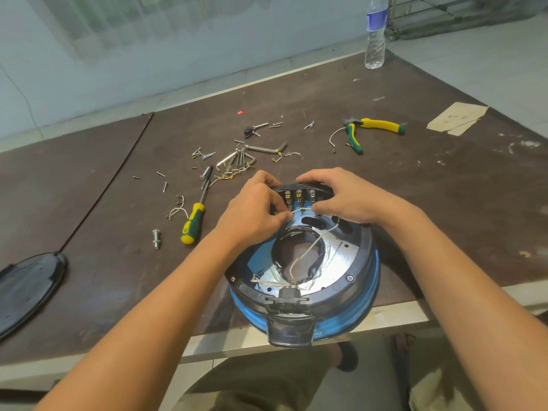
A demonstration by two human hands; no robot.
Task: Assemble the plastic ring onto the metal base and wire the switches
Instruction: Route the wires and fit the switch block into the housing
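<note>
A round metal base sits at the table's near edge, framed by a dark plastic ring with a blue band beneath. A row of switches with brass terminals lines the ring's far side. My left hand pinches a short white wire just below the switches. My right hand grips the ring's far rim, its thumb touching the wire's other end. More white wires run through the centre hole to a black connector at the near side.
A yellow-green screwdriver, hex keys, loose screws and wire bits lie left of and behind the base. Yellow-green pliers are back right, a water bottle at the far edge, a black cover at left.
</note>
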